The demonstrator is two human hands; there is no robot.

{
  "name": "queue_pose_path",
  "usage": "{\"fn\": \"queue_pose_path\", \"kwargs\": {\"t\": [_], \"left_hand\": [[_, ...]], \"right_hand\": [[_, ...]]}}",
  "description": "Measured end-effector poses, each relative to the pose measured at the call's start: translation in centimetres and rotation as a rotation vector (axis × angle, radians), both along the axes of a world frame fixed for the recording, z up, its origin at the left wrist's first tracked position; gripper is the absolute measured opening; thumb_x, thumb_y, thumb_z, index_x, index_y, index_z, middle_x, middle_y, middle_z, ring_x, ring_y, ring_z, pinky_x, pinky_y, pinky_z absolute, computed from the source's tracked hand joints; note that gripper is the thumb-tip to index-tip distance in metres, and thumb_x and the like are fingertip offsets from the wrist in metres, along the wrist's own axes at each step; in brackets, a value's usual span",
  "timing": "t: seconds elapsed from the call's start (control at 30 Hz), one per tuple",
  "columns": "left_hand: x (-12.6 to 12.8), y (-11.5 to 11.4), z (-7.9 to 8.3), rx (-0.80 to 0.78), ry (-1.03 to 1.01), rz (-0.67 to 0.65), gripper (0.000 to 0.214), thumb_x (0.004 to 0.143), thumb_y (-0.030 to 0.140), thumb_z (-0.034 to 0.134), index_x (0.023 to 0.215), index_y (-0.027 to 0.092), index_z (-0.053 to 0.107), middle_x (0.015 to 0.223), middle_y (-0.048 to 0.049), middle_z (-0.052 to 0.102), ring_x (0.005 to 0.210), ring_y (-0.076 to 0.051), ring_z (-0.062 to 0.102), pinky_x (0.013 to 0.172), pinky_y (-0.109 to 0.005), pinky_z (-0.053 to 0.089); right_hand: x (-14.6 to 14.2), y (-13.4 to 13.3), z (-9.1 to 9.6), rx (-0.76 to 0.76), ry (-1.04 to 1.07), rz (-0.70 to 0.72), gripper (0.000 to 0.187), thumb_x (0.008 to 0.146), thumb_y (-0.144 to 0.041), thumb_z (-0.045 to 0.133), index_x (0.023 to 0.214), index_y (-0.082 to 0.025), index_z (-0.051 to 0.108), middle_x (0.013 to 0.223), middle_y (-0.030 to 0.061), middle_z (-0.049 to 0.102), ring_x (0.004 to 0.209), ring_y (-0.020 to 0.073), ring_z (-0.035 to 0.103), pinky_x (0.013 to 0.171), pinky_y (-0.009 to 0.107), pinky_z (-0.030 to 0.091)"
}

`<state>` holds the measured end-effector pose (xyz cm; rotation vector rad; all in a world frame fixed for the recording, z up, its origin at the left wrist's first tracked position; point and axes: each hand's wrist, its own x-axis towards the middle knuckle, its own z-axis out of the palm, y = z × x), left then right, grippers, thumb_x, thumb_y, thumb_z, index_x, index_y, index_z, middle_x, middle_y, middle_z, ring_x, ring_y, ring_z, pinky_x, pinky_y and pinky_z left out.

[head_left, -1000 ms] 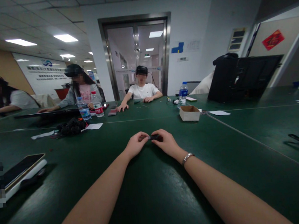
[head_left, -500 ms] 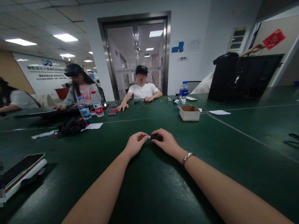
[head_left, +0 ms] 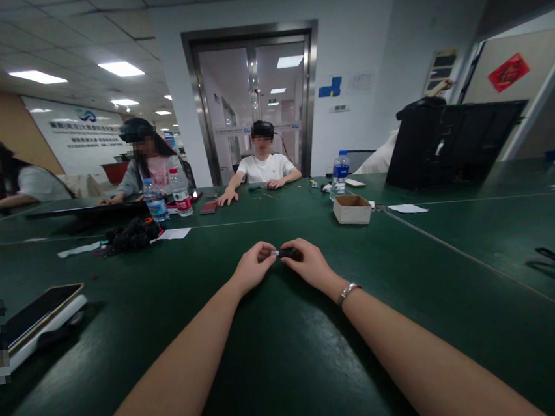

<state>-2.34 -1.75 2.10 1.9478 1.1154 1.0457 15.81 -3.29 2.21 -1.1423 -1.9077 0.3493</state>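
A small black stick with a pale, silvery end (head_left: 286, 253) lies level between my two hands, above the green table (head_left: 290, 337). My right hand (head_left: 311, 265) is closed around its black part, fingers wrapped over the far side. From the other side, my left hand (head_left: 251, 269) pinches the silvery end between thumb and fingertips. Part of the stick is hidden by the fingers, and it is too small for me to name its kind. A silver bracelet (head_left: 348, 294) sits on my right wrist.
An open cardboard box (head_left: 352, 210) stands beyond my right hand, near a water bottle (head_left: 339, 172). Phones (head_left: 42, 315) lie stacked at the left. Past a dark bundle (head_left: 133, 235) stand two bottles. A person (head_left: 266, 163) sits opposite; a black case (head_left: 453, 145) stands right.
My left fingers have shifted slightly on the silvery end, their knuckles a little higher. My right hand has hardly moved. At the far right, a person's hand has left the red paper.
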Motion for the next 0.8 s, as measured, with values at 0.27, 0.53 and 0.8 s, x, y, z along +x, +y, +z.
{"fn": "queue_pose_path", "kwargs": {"t": [0.27,0.53,0.8], "left_hand": [[-0.19,-0.32,0.54,0.042,0.237,0.113,0.052,0.085,0.057,0.031,0.065,0.017,0.058,0.076,-0.0029,0.058,0.074,-0.017,0.054,0.072,-0.03,0.04],[0.03,-0.42,0.31,0.004,0.246,0.193,0.06,0.087,0.058,0.021,0.064,0.017,0.059,0.074,-0.005,0.058,0.073,-0.018,0.055,0.075,-0.032,0.041],[-0.03,0.33,-0.13,0.007,-0.082,0.054,0.025,0.077,0.028,0.058,0.1,0.018,0.059,0.099,-0.0056,0.063,0.092,-0.017,0.059,0.085,-0.031,0.046]], "right_hand": [[-0.19,-0.3,0.06,0.018,-0.011,0.043,0.019,0.073,-0.017,0.064,0.092,-0.019,0.063,0.086,0.0022,0.06,0.076,0.013,0.054,0.071,0.027,0.046],[-0.26,-0.46,0.25,0.024,-0.025,0.053,0.019,0.074,-0.015,0.064,0.092,-0.019,0.063,0.086,0.002,0.059,0.078,0.0136,0.054,0.072,0.028,0.046],[0.09,0.22,-0.41,0.032,0.017,-0.007,0.018,0.074,-0.019,0.063,0.092,-0.02,0.063,0.087,0.0022,0.06,0.077,0.0138,0.056,0.071,0.028,0.047]]}}
